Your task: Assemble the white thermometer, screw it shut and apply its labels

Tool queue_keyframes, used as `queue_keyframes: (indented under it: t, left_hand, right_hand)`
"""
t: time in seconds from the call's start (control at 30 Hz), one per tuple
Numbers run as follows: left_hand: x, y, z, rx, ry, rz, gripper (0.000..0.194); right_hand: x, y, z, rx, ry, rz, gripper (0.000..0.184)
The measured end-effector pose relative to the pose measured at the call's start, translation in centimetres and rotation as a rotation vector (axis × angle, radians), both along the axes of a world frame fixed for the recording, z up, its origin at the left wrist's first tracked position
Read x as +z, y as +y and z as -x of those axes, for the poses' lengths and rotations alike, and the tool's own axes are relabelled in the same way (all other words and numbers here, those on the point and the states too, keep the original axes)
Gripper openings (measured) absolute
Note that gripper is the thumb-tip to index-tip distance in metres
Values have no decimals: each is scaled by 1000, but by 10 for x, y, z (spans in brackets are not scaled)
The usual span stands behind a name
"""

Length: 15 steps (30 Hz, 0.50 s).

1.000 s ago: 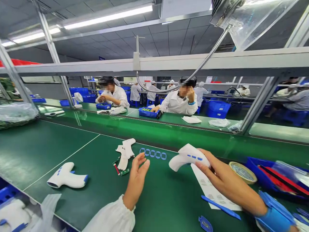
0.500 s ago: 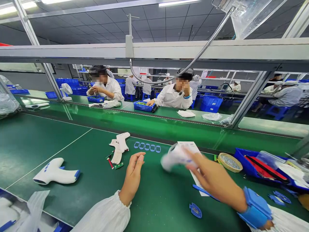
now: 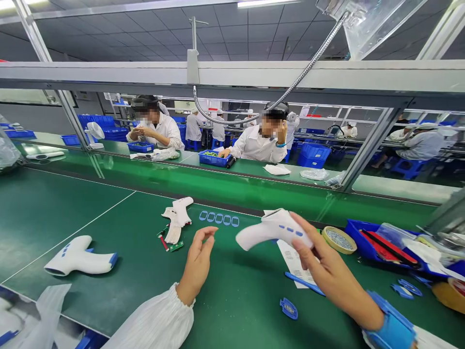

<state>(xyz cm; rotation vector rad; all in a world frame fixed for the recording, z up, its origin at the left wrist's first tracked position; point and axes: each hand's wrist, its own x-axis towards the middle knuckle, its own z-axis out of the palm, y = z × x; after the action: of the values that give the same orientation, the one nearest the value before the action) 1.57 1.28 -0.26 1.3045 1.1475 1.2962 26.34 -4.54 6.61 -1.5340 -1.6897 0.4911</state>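
My right hand (image 3: 323,264) grips one end of a white gun-shaped thermometer casing (image 3: 271,231) with blue buttons, held above the table with its handle pointing left. My left hand (image 3: 198,261) hovers left of it, fingers loosely curved and thumb apart, with nothing visible in them. A similar white casing (image 3: 80,257) with blue parts lies at the left. Beyond my left hand are opened white casing halves (image 3: 178,218), beside a small green circuit board (image 3: 177,246) and a red strip. Several blue frames (image 3: 219,218) form a row on the table.
A printed sheet (image 3: 292,261) lies partly behind the casing, with a blue pen-like stick (image 3: 304,283) across it. To the right are a round tub of small parts (image 3: 339,240) and a blue bin (image 3: 354,230). A blue oval part (image 3: 288,309) lies in front. Co-workers sit across the bench.
The casing in my right hand was blurred by motion and is now steadier, turned so its buttons face me. My left hand stays almost in place, its thumb and fingers slightly farther apart.
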Motion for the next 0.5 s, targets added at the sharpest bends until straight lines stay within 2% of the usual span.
queue_keyframes:
  t: [0.07,0.13,0.2,0.23,0.3,0.4,0.43,0.5]
  left_hand:
    - [2,-5,-1,-134,38,-1,37]
    - [7,-13,-3,-308,74,-70,57]
    - [14,-23,-4,-436,93,-218,68]
    - [18,-28,-4,-465,87,-289,64]
    - [26,-35,0,-473,49,-344,47]
    - [40,-38,6,-374,58,-194,32]
    - [45,-38,8,-339,84,-128,31]
    - [53,-36,9,-314,139,-38,30]
  right_hand:
    - [-2,-14,10,-25,413,139,63]
    - [-11,-28,24,48,743,293,66]
    - [-24,-39,36,166,915,457,62]
    - [-30,-43,39,240,912,534,59]
    - [-41,-48,39,302,684,534,54]
    - [-52,-51,21,156,53,178,46]
    - [-54,-52,13,96,-109,62,41]
    - [-60,-54,-1,56,-290,-39,35]
